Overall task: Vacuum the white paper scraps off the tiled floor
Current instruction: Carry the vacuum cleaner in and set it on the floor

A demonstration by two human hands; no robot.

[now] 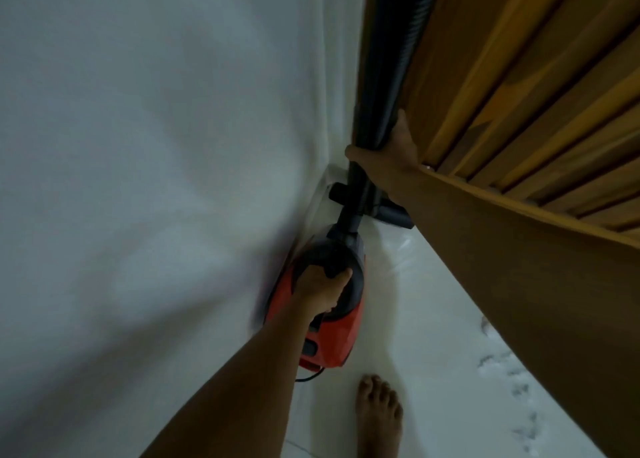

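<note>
An orange and black canister vacuum rests on the white tiled floor, tight against the white wall. My left hand grips its black top handle. My right hand is closed around the black ribbed hose and tube, which rises along the wooden door. The black floor nozzle lies in the corner behind the vacuum. White paper scraps are scattered on the tiles at the lower right, partly hidden by my right forearm.
A white wall fills the left side. A wooden slatted door stands on the right. My bare foot is on the tiles just behind the vacuum, and a black power cord trails from its rear.
</note>
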